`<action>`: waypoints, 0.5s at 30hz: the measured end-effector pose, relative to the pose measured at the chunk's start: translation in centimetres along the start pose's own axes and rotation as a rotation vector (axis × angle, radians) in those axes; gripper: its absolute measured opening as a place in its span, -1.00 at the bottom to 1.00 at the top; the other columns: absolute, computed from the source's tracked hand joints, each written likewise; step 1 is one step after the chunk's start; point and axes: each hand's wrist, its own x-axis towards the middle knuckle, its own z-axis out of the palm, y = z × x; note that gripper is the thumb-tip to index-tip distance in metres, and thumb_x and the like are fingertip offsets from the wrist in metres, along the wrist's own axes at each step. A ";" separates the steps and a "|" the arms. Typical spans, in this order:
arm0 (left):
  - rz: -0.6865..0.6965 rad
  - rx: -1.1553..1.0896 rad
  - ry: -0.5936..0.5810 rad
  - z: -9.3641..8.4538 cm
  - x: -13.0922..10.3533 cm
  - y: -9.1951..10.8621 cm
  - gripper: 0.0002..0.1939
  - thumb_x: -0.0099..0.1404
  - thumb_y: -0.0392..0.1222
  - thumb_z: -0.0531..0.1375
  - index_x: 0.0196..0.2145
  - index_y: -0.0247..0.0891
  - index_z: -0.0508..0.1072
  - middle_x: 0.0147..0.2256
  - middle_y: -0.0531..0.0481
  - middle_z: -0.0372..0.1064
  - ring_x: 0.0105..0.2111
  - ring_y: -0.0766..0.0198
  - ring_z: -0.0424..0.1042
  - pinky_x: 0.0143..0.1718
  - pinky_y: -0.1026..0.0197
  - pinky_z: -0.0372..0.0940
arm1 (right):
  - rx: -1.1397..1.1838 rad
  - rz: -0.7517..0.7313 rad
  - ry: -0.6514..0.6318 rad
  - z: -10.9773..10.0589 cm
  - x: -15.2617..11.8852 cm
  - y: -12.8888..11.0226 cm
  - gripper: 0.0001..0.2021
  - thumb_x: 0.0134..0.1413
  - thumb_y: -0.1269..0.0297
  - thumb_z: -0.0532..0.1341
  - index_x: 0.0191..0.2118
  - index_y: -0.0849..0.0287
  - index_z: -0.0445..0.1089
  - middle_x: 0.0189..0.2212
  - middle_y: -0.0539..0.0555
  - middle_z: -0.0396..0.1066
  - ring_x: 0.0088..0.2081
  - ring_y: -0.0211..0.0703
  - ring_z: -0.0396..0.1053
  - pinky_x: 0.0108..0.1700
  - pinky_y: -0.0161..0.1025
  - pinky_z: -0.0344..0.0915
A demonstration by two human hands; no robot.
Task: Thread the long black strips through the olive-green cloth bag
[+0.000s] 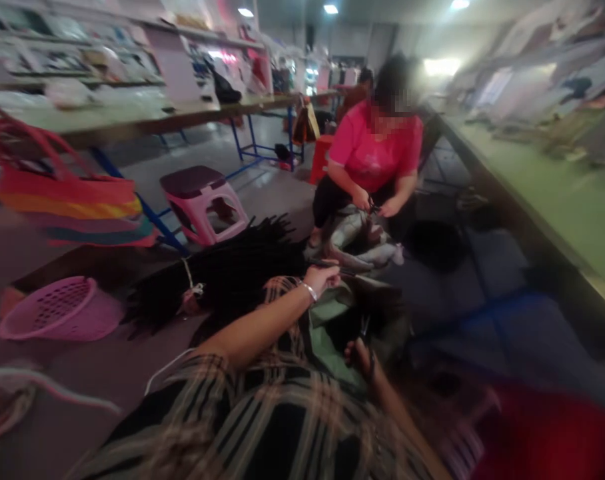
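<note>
My left hand (323,277), with a bracelet at its wrist, is closed on the end of a dark strip near the middle of the view. Lower and to the right, my right hand (358,355) is closed round small metal scissors (365,325) whose tips point up. Between and below the hands lies a green cloth or bag (330,327) with dark material at its opening. A big bundle of black strips (232,267), tied with a white cord (196,289), lies left of my left hand.
A person in a pink shirt (375,150) sits ahead, hands over pale material. A pink stool (202,203), pink basket (65,310) and striped bag (72,193) stand left. Long tables (147,123) run along both sides; a red blurred object (557,433) is lower right.
</note>
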 end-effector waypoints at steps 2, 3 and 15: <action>-0.146 -0.054 0.005 0.3 -1.2 -4.8 -0.71 0.08 -0.36 0.32 -0.21 -0.39 0.43 -0.54 0.00 0.41 -0.60 0.35 0.41 -0.56 0.30 0.33 | -0.012 0.009 0.022 0.2 -0.7 -0.6 -0.29 -0.28 -0.40 0.19 -0.28 0.25 0.36 -0.44 0.10 0.43 -0.52 -0.21 0.37 -0.51 -0.31 0.15; -0.204 -0.078 0.013 0.4 -1.6 -6.5 -0.72 0.09 -0.37 0.31 -0.21 -0.39 0.43 -0.53 -0.01 0.42 -0.60 0.35 0.41 -0.55 0.31 0.33 | -0.035 0.005 0.008 0.2 -1.0 -0.9 -0.30 -0.23 -0.37 0.18 -0.24 0.25 0.37 -0.41 0.11 0.44 -0.50 -0.22 0.38 -0.50 -0.32 0.15; -0.394 -0.143 0.105 -0.8 -3.0 -12.0 -0.82 0.16 -0.42 0.22 -0.23 -0.36 0.40 -0.54 0.00 0.42 -0.60 0.35 0.41 -0.56 0.33 0.34 | -0.251 -0.041 -0.085 1.1 -2.5 -2.3 -0.34 -0.12 -0.37 0.10 -0.23 0.22 0.33 -0.36 0.10 0.39 -0.42 -0.17 0.35 -0.41 -0.28 0.20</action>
